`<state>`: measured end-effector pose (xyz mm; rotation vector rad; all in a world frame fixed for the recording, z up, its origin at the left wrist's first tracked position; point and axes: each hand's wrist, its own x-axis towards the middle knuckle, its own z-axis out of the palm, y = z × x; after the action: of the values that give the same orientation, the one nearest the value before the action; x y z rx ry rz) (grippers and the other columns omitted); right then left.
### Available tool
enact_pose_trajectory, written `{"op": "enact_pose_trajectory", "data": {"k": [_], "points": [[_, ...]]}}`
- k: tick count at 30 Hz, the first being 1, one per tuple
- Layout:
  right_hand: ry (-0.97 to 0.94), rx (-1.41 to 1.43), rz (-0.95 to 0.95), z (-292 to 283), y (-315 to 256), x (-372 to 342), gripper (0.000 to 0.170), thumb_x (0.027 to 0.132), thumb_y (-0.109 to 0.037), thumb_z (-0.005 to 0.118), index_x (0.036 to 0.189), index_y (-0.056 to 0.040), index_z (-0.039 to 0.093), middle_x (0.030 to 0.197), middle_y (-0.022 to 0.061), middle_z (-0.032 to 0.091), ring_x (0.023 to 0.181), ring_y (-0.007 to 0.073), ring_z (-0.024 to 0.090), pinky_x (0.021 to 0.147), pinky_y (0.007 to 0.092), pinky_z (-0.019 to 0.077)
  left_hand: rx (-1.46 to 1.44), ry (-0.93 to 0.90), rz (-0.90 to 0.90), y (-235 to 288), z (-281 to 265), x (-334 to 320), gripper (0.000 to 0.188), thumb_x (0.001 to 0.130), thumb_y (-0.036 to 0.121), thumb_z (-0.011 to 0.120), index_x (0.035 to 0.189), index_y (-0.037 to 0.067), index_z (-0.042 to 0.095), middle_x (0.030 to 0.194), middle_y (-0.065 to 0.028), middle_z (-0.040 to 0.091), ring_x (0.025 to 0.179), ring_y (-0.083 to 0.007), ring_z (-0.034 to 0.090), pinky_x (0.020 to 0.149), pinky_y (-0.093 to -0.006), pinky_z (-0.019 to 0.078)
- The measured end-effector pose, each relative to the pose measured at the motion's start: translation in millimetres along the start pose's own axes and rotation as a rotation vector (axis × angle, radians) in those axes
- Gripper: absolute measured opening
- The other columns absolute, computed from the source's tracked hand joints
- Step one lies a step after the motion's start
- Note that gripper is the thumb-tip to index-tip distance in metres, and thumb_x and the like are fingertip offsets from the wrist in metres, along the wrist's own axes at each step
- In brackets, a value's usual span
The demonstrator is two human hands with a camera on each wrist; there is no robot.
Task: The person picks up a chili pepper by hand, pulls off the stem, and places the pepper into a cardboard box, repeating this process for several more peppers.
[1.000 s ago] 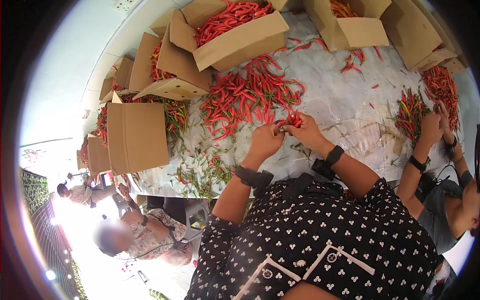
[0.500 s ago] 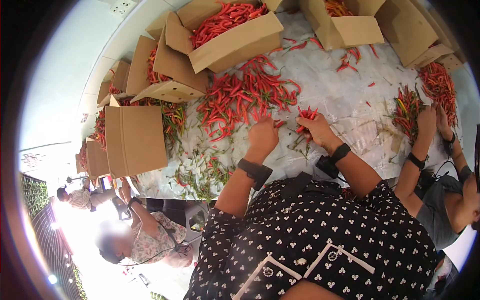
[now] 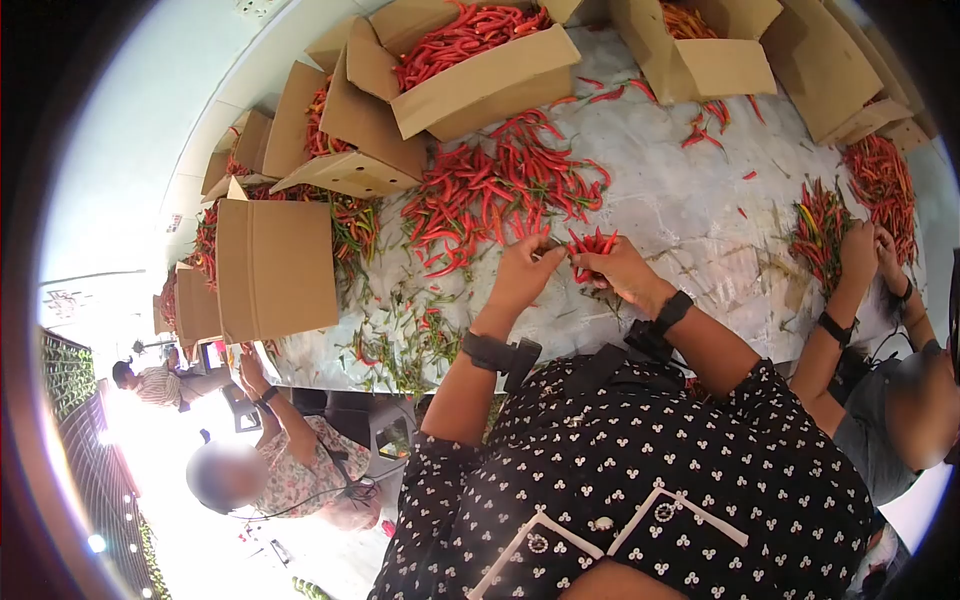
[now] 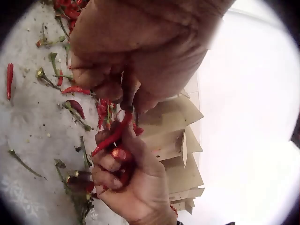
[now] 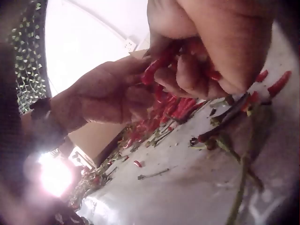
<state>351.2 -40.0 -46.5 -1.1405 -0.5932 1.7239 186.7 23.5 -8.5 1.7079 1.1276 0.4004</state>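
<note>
In the head view, my left hand [image 3: 523,275] and right hand [image 3: 630,272] meet above the table, in front of a heap of red chillies [image 3: 480,185]. The left wrist view shows my left thumb and fingers [image 4: 140,51] pinching the stem end of one red chilli [image 4: 114,137]. Below it, my right hand [image 4: 145,187] curls round several red chillies, whose tips stick out between the fingers. In the right wrist view those chillies [image 5: 157,70] are partly hidden by my right hand [image 5: 220,42], with my left hand [image 5: 112,91] touching beside them.
Cardboard boxes of chillies [image 3: 485,85] line the far side, with another box [image 3: 277,270] at left. Green stems [image 3: 405,350] lie scattered near the front edge. A person at right [image 3: 880,420] handles chillies; another sits at lower left [image 3: 310,465].
Half a second ago my hands were apart, the left over the heap's near edge. They have come together again, and my right hand's bunch has moved slightly left and down.
</note>
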Motion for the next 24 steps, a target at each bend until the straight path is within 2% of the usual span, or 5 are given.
{"op": "enact_pose_trajectory", "data": {"k": [6, 12, 15, 20, 24], "points": [[-0.009, -0.024, 0.065, 10.0, -12.5, -8.7, 0.008, 0.074, -0.009, 0.064, 0.080, -0.0048, 0.059, 0.066, -0.0004, 0.057, 0.051, 0.0066, 0.048, 0.043, 0.0197, 0.0354, -0.107, 0.060, -0.063, -5.3, 3.9, 3.0, 0.021, 0.077, 0.019, 0.063, 0.083, 0.000, 0.061, 0.069, -0.0030, 0.059, 0.059, -0.0082, 0.049, 0.053, -0.0258, 0.0403], [-0.034, 0.068, 0.145, 16.1, -12.4, -1.8, 0.007, 0.076, -0.006, 0.060, 0.081, -0.0016, 0.057, 0.061, 0.0040, 0.054, 0.044, 0.0094, 0.045, 0.037, 0.0210, 0.0322, 0.417, 0.321, 0.390, 11.6, 7.9, -1.1, 0.014, 0.071, 0.011, 0.060, 0.066, 0.002, 0.051, 0.069, -0.0141, 0.053, 0.060, -0.0336, 0.054, 0.051, -0.0407, 0.0414], [0.017, -0.017, 0.174, 22.6, -20.9, 2.6, 0.008, 0.076, -0.008, 0.060, 0.080, -0.0017, 0.058, 0.060, 0.0046, 0.054, 0.044, 0.0101, 0.047, 0.037, 0.0212, 0.0327, 0.561, 0.374, 0.427, 14.2, 5.6, -1.2, 0.011, 0.071, 0.012, 0.059, 0.071, 0.003, 0.052, 0.073, -0.0134, 0.054, 0.060, -0.0326, 0.055, 0.051, -0.0410, 0.0432], [0.010, -0.230, 0.131, 15.5, -50.4, 11.6, 0.012, 0.077, -0.015, 0.061, 0.079, -0.0029, 0.059, 0.062, 0.0067, 0.058, 0.048, 0.0108, 0.052, 0.038, 0.0218, 0.0359, 0.730, 0.423, 0.317, -15.7, -16.8, -1.1, 0.010, 0.072, 0.013, 0.058, 0.074, 0.004, 0.053, 0.076, -0.0122, 0.055, 0.061, -0.0326, 0.057, 0.054, -0.0406, 0.0464], [-0.017, 0.100, 0.028, 5.1, -116.8, 46.3, 0.013, 0.080, -0.016, 0.059, 0.084, -0.0037, 0.058, 0.070, 0.0089, 0.062, 0.053, 0.0151, 0.059, 0.042, 0.0245, 0.0433, 0.719, 0.410, 0.236, -23.3, -27.4, -16.3, 0.009, 0.073, 0.013, 0.057, 0.076, 0.005, 0.054, 0.079, -0.0116, 0.056, 0.062, -0.0330, 0.058, 0.055, -0.0401, 0.0475]]}}
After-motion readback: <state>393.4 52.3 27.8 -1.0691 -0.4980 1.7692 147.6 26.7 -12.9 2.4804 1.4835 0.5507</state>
